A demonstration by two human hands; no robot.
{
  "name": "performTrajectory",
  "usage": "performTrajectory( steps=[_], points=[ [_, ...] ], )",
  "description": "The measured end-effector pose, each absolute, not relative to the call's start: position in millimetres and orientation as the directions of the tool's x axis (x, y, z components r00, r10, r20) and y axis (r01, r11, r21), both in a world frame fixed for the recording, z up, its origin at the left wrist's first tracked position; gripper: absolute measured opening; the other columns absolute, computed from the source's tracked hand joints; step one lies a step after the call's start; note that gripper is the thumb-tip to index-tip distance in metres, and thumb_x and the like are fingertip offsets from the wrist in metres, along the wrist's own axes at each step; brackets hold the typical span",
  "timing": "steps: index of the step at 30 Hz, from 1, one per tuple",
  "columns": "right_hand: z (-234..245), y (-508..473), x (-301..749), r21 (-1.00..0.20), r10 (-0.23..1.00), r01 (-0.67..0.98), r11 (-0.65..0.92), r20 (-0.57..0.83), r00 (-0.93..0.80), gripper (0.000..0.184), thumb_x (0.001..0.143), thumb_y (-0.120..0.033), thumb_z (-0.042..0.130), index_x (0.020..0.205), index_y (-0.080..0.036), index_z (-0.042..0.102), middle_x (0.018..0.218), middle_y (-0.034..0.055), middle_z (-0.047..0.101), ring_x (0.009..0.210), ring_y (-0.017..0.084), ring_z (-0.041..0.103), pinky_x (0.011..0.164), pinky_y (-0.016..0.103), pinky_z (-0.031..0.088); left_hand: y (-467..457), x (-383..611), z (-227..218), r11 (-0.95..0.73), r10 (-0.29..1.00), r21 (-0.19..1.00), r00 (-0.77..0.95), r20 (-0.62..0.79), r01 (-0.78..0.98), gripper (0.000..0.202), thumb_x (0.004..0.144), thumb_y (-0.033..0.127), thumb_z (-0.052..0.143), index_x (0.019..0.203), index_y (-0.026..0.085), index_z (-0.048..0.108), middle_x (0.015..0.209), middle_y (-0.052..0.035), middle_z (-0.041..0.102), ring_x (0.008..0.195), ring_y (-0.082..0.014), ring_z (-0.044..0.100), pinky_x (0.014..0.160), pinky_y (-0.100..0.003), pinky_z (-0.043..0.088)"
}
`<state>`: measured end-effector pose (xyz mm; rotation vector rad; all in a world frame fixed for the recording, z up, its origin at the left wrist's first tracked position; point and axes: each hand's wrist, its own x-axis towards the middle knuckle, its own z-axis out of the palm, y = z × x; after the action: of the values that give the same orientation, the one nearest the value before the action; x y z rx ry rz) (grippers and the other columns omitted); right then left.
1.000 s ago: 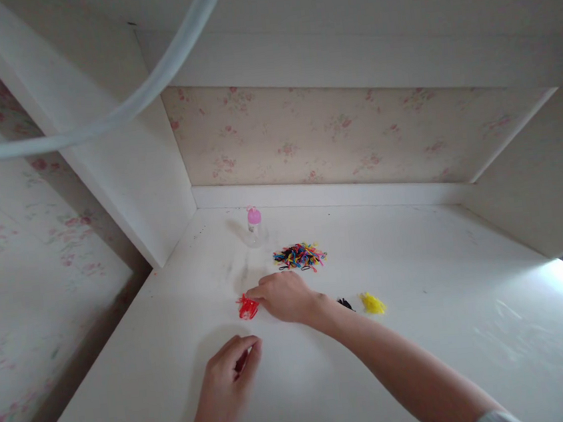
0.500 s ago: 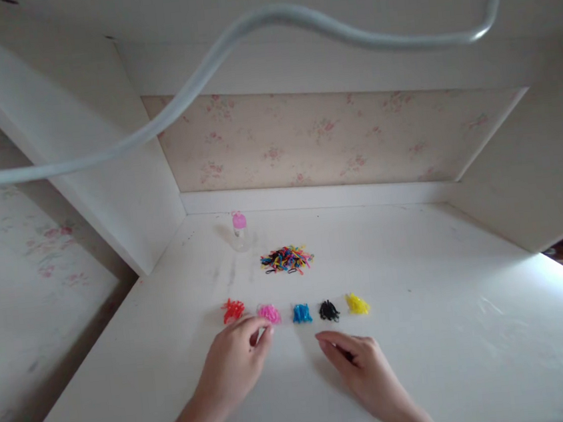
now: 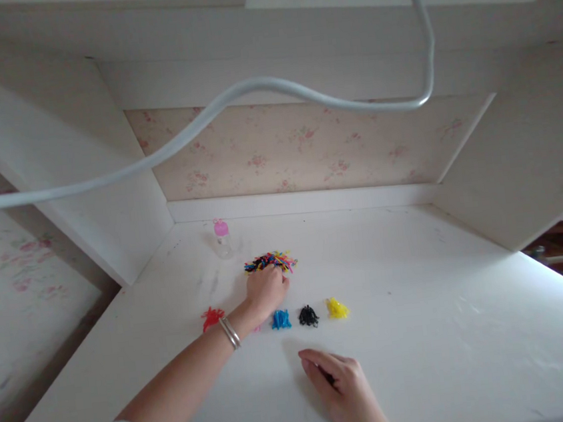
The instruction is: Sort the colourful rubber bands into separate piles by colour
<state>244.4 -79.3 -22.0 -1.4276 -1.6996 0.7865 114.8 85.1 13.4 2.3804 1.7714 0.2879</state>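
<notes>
My left hand (image 3: 265,289) reaches forward to the near edge of a mixed heap of small coloured elastic bands (image 3: 271,262), fingers curled down onto it; what they pinch is hidden. Its forearm, with a silver bracelet, covers most of a pink pile (image 3: 256,328). In a row on the white desk (image 3: 425,330) lie a red pile (image 3: 211,317), a blue pile (image 3: 281,319), a black pile (image 3: 308,315) and a yellow pile (image 3: 337,308). My right hand (image 3: 341,387) rests on the desk nearer to me, fingers loosely curled, below the blue and black piles.
A small clear bottle with a pink cap (image 3: 222,237) stands at the back left of the desk. White side panels and a floral back wall enclose the desk. A pale cable (image 3: 268,88) hangs across the view above.
My left hand has moved forward from beside the pink pile to the mixed heap. My right hand has stayed near the front. The camera has tilted slightly.
</notes>
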Motion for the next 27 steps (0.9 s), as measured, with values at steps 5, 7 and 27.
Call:
performTrajectory(
  steps=[5, 7, 27],
  points=[
    [-20, -81, 246, -0.846, 0.982, 0.499, 0.187, 0.167, -0.086, 0.028, 0.091, -0.032, 0.044, 0.094, -0.022, 0.07, 0.075, 0.003, 0.069, 0.063, 0.013, 0.061, 0.06, 0.017, 0.044, 83, 119, 11, -0.296, 0.955, 0.223, 0.288, 0.069, 0.929, 0.028, 0.088, 0.023, 0.042, 0.088, 0.014, 0.068, 0.093, -0.0126, 0.069, 0.086, -0.0217, 0.065, 0.075, -0.031, 0.046],
    [-19, -81, 246, -0.848, 0.982, 0.496, 0.187, 0.162, -0.092, 0.028, 0.091, -0.032, 0.043, 0.094, -0.023, 0.07, 0.076, 0.0025, 0.069, 0.065, 0.013, 0.061, 0.061, 0.017, 0.045, 81, 115, 14, -0.307, 0.952, 0.228, 0.297, 0.075, 0.924, 0.027, 0.088, 0.024, 0.043, 0.085, 0.015, 0.069, 0.092, -0.0113, 0.069, 0.085, -0.0205, 0.065, 0.073, -0.028, 0.045],
    [-18, -79, 243, -0.824, 0.988, 0.546, 0.151, 0.108, -0.11, 0.03, 0.092, -0.036, 0.043, 0.096, -0.024, 0.069, 0.089, 0.0033, 0.071, 0.076, 0.015, 0.065, 0.067, 0.02, 0.046, -4, -37, -2, -0.113, 0.967, 0.384, 0.013, 0.254, 0.916, 0.024, 0.086, 0.037, 0.045, 0.089, 0.024, 0.065, 0.087, 0.0008, 0.07, 0.076, -0.0147, 0.064, 0.067, -0.022, 0.043]
  ],
)
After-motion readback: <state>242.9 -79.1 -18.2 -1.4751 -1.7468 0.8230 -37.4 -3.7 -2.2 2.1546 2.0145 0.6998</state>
